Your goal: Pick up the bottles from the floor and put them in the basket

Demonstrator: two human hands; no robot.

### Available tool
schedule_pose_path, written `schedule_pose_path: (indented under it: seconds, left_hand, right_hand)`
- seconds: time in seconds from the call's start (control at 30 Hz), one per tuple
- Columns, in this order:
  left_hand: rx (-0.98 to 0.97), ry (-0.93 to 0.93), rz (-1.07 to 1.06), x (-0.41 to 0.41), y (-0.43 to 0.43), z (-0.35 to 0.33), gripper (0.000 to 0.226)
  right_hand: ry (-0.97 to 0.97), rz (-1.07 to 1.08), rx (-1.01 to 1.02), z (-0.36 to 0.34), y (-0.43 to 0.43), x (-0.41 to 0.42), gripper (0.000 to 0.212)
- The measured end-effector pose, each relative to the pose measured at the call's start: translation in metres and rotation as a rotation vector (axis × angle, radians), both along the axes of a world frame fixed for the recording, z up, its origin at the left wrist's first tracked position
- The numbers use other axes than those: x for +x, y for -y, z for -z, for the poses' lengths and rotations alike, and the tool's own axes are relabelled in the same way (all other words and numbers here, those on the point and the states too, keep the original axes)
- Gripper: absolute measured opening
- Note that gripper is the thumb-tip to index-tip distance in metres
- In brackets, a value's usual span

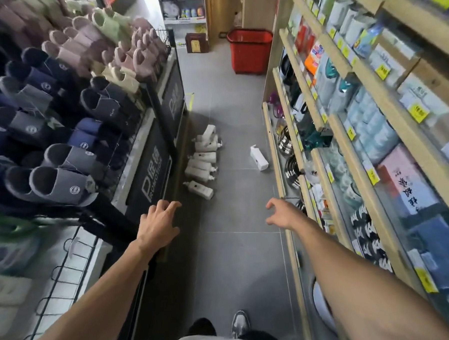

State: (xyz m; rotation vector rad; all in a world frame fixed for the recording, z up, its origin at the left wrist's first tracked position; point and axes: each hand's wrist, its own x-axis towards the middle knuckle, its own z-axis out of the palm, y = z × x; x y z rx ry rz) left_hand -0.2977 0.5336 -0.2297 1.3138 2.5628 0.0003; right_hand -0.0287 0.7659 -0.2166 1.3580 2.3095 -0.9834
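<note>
Several white pump bottles [203, 159] lie in a heap on the grey floor against the base of the left display. One more white bottle [259, 158] lies apart, near the right shelving. A red shopping basket [249, 51] stands on the floor far down the aisle. My left hand [158, 226] reaches forward with loosely curled fingers and holds nothing. My right hand [281, 213] is also stretched out, fingers relaxed and empty. Both hands hover above the floor, short of the bottles.
A rack of slippers [59, 113] lines the left side with a black promotion panel [150, 173] below. Wooden shelves [359, 136] full of goods line the right. The grey tiled aisle [235, 247] runs between them. A brown box [196, 42] stands near the basket.
</note>
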Motion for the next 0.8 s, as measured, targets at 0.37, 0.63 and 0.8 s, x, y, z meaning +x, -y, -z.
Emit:
schedule_pose_path:
  seconds: [0.37,0.63,0.8]
  left_hand:
    - [-0.027,0.004,-0.018,-0.088,-0.081,0.015,0.075]
    - [0.030,0.066,-0.026,-0.163,-0.168,0.022,0.083]
    - [0.039,0.097,0.013,-0.204,-0.223,0.023,0.080]
  right_hand:
    - [0.042,-0.061,-0.108,0.024,-0.088,-0.081,0.054]
    - [0.016,-0.006,-0.094,0.011,-0.163,-0.161,0.067]
    - [0.020,0.033,-0.082,0.014,-0.208,-0.196,0.067]
